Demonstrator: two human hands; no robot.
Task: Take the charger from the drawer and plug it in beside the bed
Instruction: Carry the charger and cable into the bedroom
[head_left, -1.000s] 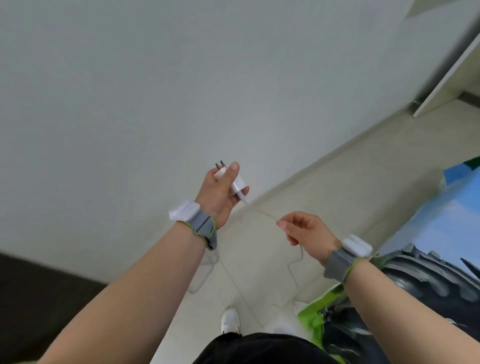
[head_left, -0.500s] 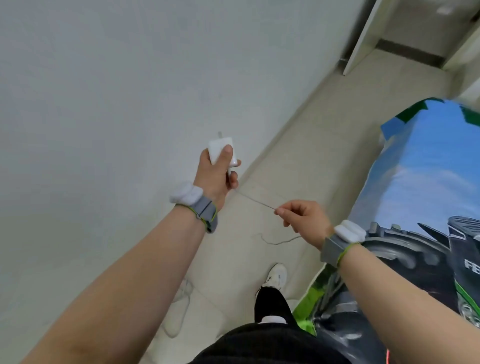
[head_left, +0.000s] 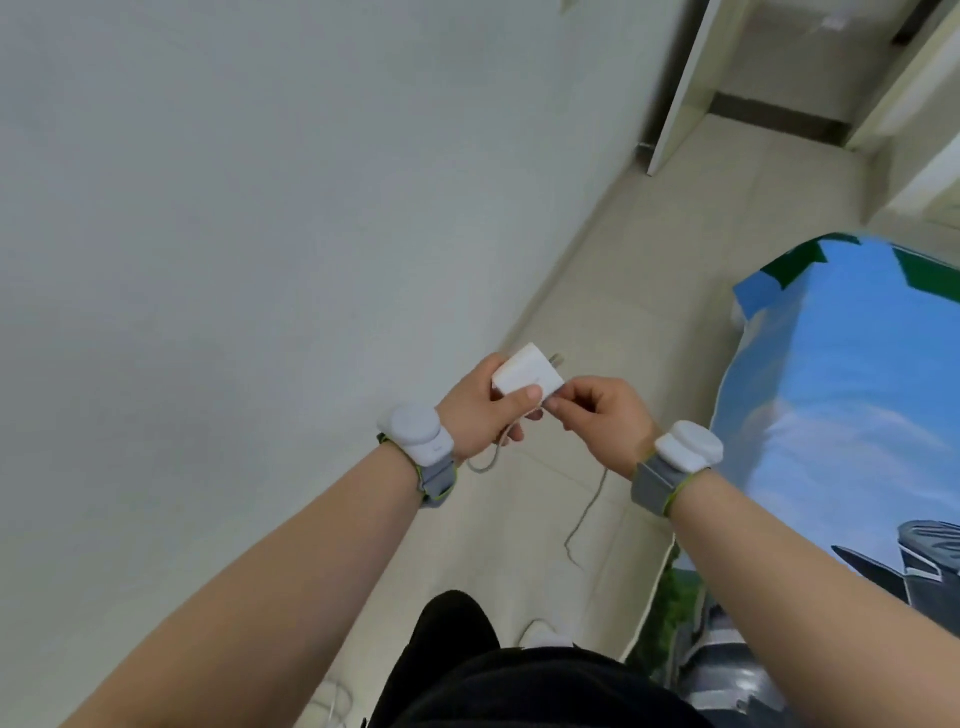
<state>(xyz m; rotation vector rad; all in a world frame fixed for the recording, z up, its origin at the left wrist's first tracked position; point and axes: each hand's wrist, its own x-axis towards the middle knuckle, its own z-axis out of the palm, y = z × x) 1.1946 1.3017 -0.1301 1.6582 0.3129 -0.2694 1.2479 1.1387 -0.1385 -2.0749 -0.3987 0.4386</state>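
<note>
A white charger block (head_left: 525, 375) with metal prongs pointing up and right sits in my left hand (head_left: 480, 410), thumb pressed on its near face. My right hand (head_left: 600, 421) has come up against it, fingertips pinching at the block's lower right corner where the cable joins. The thin pale cable (head_left: 587, 512) loops below my left hand and hangs down toward the floor. The bed (head_left: 841, 415), covered in a blue printed sheet, lies on the right. No socket or drawer is in view.
A plain white wall (head_left: 260, 234) fills the left half. A narrow strip of beige tiled floor (head_left: 691, 249) runs between wall and bed. A white door edge (head_left: 675, 88) stands at the far end. More pale cable lies on the floor near my shoe (head_left: 545, 635).
My right hand moved left along the cable and now touches the charger. My left hand turned the block so its prongs point right. The view has tilted further toward the door.
</note>
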